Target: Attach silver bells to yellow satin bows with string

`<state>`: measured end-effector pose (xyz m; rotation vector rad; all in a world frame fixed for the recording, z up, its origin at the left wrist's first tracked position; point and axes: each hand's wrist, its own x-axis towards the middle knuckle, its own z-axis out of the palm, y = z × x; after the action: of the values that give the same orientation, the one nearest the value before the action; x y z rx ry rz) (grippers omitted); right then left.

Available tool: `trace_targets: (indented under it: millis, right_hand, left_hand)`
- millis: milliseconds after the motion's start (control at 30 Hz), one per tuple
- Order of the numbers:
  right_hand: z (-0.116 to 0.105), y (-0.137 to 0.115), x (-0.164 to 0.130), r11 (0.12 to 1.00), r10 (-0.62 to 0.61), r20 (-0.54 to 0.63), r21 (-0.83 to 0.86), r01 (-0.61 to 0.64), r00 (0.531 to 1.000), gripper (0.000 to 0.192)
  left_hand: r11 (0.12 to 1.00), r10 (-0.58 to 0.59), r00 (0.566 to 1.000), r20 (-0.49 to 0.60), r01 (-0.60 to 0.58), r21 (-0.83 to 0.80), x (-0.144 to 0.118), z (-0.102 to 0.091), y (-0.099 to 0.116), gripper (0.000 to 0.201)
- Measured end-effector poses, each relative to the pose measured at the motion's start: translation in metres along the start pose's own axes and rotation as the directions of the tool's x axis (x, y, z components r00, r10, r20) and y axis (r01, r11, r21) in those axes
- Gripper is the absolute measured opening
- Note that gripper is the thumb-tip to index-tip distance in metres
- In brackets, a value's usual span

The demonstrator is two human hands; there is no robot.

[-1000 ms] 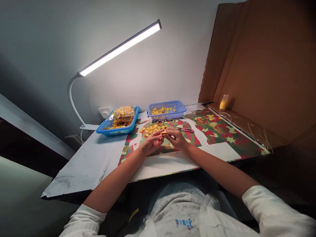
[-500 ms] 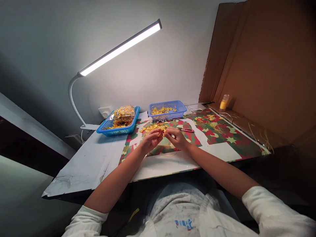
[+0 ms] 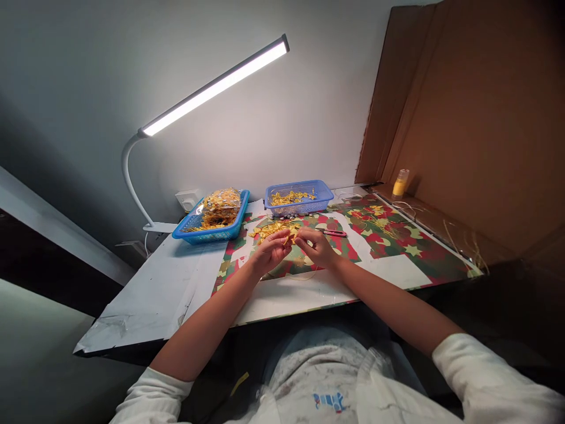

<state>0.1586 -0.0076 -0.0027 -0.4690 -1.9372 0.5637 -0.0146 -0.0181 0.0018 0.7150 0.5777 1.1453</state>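
Honestly the piece itself is too tiny to make out: both hands meet over the patterned paper (image 3: 397,241), and the left hand (image 3: 270,252) and right hand (image 3: 318,247) each pinch a small gold piece (image 3: 289,237) between their fingertips, right above the middle of the table (image 3: 150,300). Shape? Can't tell, the fingers cover most of it.

Just behind sits a loose pile of gold pieces (image 3: 273,227), and red-handled scissors (image 3: 332,233) poke out past the right hand, partly hidden. Further back: a blue basket (image 3: 212,234) with a clear bag of gold bits (image 3: 219,207), and a purple-blue basket (image 3: 300,207) holding more.

A small yellow bottle (image 3: 400,182) stands by the cardboard wall (image 3: 477,135); its label is unreadable. The desk lamp (image 3: 212,88) base is half hidden. There's a blue print on the person's shirt (image 3: 329,400), illegible.
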Motion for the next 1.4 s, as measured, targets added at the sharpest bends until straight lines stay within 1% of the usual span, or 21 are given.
trace_targets:
  millis: [233,833,933,1033,1133,1267,1400]
  right_hand:
    - [-0.0013,-0.0016,0.0,1.0,0.005,0.029,0.008,-0.005,1.0,0.042]
    - [-0.0005,0.0008,0.0,1.0,-0.011,0.023,0.014,0.011,1.0,0.04]
    - [-0.001,0.0014,-0.0002,0.999,-0.021,0.051,0.03,0.019,0.998,0.039]
    - [-0.0012,0.0023,-0.0001,0.999,-0.015,0.08,0.043,0.011,0.997,0.041]
    - [-0.0009,0.0026,0.0,0.999,-0.004,0.083,0.035,0.001,0.997,0.044]
    - [-0.0001,0.0007,-0.0004,0.999,0.016,0.106,0.033,-0.02,0.994,0.043]
    - [0.0015,-0.0008,-0.0009,0.998,0.023,0.095,0.048,-0.028,0.995,0.042]
  left_hand:
    - [1.0,-0.013,1.0,0.002,0.013,0.015,-0.0009,0.0012,-0.0006,0.023]
    - [0.999,-0.023,1.0,0.0,0.023,0.037,0.001,-0.0035,-0.0011,0.024]
    - [0.998,-0.033,0.999,0.002,0.033,0.046,0.0004,-0.0024,-0.0016,0.025]
    - [0.998,-0.043,0.999,0.001,0.043,0.056,-0.0001,-0.0011,-0.0023,0.026]
    - [0.996,-0.052,0.999,-0.001,0.052,0.066,-0.0008,-0.0002,-0.0028,0.028]
    - [0.995,-0.058,0.998,-0.006,0.058,0.084,-0.0013,-0.0002,-0.0035,0.029]
    - [0.994,-0.048,0.999,-0.015,0.049,0.1,-0.0009,-0.001,-0.0051,0.032]
